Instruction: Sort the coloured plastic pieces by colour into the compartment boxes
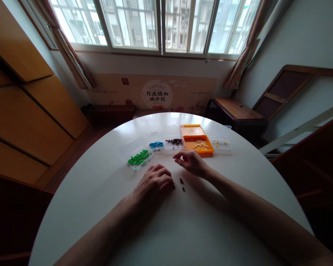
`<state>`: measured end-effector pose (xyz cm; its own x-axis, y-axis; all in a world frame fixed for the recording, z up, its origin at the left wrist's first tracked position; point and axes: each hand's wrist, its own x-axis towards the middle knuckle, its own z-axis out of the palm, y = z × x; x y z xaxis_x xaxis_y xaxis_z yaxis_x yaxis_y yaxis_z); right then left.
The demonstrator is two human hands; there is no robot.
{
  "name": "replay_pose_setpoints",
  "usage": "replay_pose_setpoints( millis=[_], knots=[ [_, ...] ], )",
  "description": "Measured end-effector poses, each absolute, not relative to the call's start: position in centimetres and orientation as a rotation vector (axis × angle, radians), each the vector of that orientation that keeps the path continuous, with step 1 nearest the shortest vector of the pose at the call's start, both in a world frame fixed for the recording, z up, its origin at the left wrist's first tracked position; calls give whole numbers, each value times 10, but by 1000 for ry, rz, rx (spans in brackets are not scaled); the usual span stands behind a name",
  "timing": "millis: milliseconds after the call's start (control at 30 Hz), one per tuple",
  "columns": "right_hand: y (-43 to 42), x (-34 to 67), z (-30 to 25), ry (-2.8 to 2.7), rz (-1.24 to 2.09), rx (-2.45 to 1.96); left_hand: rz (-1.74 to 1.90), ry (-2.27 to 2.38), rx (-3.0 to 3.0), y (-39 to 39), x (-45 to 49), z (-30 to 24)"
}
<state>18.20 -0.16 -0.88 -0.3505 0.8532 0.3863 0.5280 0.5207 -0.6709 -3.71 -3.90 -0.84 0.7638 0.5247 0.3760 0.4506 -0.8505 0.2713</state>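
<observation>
Table (pixel 183 229): round and white, bare at the near edge, where the person's two forearms come in across it.
Left hand (pixel 154 183): palm down on the table, on the near side of the orange box (pixel 197 145) and off to its left. The fingers are curled under with the tips on the surface — from here I cannot tell whether anything is caught beneath them.
Dark pieces (pixel 181 181): two small ones lying loose on the table just beside the left fingertips, nearer than the orange box and a little to its left.
Right hand (pixel 192 163): just in front of the orange box. The fingers are bent inward, thumb and forefinger drawn close — whether they pinch a piece is too small to see.
Orange box: open, lid laid back flat, pale yellow bits scattered in its tray.
Brown-piece box (pixel 174 142): clear, right against the orange box's left side.
Blue-piece box (pixel 156 145): clear, next along to the left.
Green-piece box (pixel 139 158): farthest left of the orange box, set at an angle, close to the left hand.
Yellow-piece box (pixel 221 143): clear, just beside the orange box on its right.
Window (pixel 158 24): well beyond the orange box, curtains pulled to either side.
</observation>
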Motion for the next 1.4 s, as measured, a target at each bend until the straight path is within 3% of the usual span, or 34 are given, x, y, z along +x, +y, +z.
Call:
replay_pose_setpoints(
  millis=[300,500,1000,1233,1400],
  knots=[
    [-19,176,-8,-2054,1011,-968,1233,1076,2833,-39,-36,-5],
    [-24,168,-10,-1905,1214,-912,1359,1102,2847,-40,-36,-2],
    [-23,166,-11,-1948,867,-900,1392,1109,2791,-41,-34,-1],
    [24,175,1,-1796,529,-1202,1156,933,2829,-40,-37,-8],
    [59,183,9,-1608,497,-1335,984,796,2866,-40,-40,-12]
  ],
)
